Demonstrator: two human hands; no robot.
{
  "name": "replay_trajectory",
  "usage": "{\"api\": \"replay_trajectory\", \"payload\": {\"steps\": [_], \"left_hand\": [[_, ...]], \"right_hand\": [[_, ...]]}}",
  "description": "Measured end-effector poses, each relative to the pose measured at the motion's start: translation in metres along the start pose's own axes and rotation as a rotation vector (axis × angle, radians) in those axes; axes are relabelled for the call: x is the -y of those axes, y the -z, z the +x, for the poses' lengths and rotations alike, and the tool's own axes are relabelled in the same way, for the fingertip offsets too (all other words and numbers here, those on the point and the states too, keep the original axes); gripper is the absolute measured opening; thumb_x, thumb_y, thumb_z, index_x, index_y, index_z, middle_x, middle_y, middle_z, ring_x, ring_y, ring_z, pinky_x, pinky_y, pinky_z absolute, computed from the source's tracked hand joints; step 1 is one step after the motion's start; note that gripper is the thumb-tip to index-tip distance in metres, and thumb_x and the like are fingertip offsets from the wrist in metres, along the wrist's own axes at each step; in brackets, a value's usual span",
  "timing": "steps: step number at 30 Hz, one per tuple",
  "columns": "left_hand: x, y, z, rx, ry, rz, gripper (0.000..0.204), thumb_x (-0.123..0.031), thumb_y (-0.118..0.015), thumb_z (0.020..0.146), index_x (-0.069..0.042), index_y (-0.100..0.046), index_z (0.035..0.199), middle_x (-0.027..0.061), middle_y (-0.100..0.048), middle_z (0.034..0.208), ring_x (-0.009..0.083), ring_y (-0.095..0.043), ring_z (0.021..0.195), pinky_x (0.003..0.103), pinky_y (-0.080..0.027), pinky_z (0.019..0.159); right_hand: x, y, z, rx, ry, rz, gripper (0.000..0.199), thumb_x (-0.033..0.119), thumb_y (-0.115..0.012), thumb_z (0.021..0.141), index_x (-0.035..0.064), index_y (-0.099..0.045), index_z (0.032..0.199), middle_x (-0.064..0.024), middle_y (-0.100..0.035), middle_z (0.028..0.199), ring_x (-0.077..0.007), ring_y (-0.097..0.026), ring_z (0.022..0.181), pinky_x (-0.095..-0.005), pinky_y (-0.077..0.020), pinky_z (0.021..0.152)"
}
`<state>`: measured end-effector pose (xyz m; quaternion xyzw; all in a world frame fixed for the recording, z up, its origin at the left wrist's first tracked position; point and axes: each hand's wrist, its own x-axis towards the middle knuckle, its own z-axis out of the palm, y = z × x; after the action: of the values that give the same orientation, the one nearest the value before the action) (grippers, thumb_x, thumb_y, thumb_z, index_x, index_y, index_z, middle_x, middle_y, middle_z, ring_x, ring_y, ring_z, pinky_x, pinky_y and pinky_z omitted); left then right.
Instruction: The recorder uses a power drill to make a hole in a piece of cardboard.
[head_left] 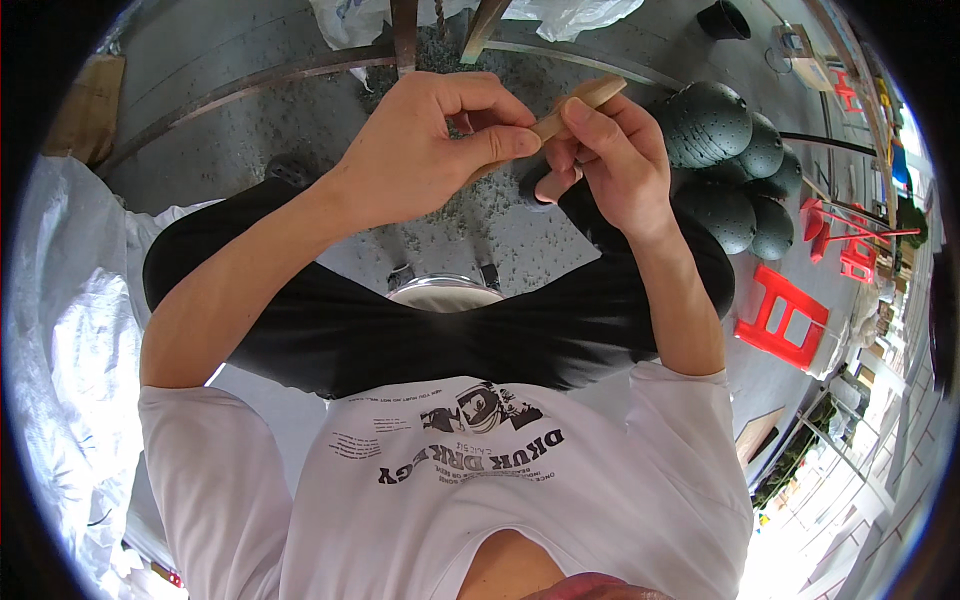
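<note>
Black round bucket [722, 20] at top right, can't make out what's inside, fwiw. Left hand [430, 150] and right hand [622, 150] both pinch a tan, flat, strip-shaped piece [603, 91] between thumb and fingers, out past the lap; the white short-sleeved T-shirt [600, 460] has dark lettering.

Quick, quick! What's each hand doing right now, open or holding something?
Left hand: closed, fingers pinching the tan strip.
Right hand: closed, holding the same strip with its thumb on top.
</note>
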<state>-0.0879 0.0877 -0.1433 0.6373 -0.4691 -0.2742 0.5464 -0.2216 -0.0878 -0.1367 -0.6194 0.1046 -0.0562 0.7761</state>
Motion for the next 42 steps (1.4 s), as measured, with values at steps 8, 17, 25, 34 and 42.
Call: {"api": "replay_trajectory", "payload": {"steps": [8,17,25,34,42], "left_hand": [[-0.013,0.006,0.000,0.075,0.263,-0.257,0.026,-0.024,-0.070,0.096,0.001,-0.071,0.101,-0.0017,-0.058,0.079,0.0065,-0.048,0.064,0.025,-0.037,0.056],[-0.009,0.014,0.001,0.182,0.281,-0.624,0.033,-0.028,-0.071,0.095,-0.002,-0.070,0.116,0.0028,-0.065,0.085,0.0086,-0.060,0.079,0.022,-0.046,0.066],[0.007,0.016,-0.004,0.173,0.231,-0.704,0.038,-0.028,-0.074,0.093,-0.001,-0.068,0.119,0.0045,-0.069,0.095,0.0115,-0.063,0.089,0.026,-0.049,0.081],[0.001,0.027,0.010,0.079,0.209,-0.690,0.038,-0.029,-0.067,0.098,-0.001,-0.063,0.124,0.0037,-0.068,0.105,0.0124,-0.063,0.098,0.031,-0.046,0.096],[-0.004,0.015,0.007,-0.009,0.306,-0.551,0.036,-0.033,-0.059,0.103,-0.001,-0.060,0.120,0.0049,-0.065,0.113,0.0127,-0.060,0.105,0.032,-0.044,0.098]], "right_hand": [[0.003,0.004,0.012,0.065,-0.223,0.325,0.015,0.019,-0.062,0.097,0.0039,-0.059,0.094,-0.0054,-0.060,0.076,-0.0147,-0.053,0.060,-0.0284,-0.0403,0.055],[0.009,0.022,0.012,0.021,0.105,-0.009,0.014,0.016,-0.067,0.098,0.0031,-0.063,0.102,-0.0027,-0.062,0.078,-0.0094,-0.055,0.066,-0.0257,-0.0431,0.060],[0.011,0.003,0.009,-0.033,0.066,-0.062,0.021,0.019,-0.067,0.099,0.0012,-0.064,0.109,-0.0044,-0.066,0.084,-0.0094,-0.057,0.068,-0.0249,-0.0452,0.062],[0.008,-0.017,0.002,-0.056,0.212,-0.335,0.017,0.012,-0.068,0.097,-0.0004,-0.062,0.107,-0.0041,-0.069,0.082,-0.0080,-0.064,0.074,-0.0242,-0.0515,0.068],[-0.009,-0.028,0.000,-0.159,0.365,-0.646,0.010,0.006,-0.070,0.090,0.0019,-0.061,0.090,-0.0062,-0.062,0.068,-0.0104,-0.061,0.059,-0.0277,-0.0464,0.052]]}}
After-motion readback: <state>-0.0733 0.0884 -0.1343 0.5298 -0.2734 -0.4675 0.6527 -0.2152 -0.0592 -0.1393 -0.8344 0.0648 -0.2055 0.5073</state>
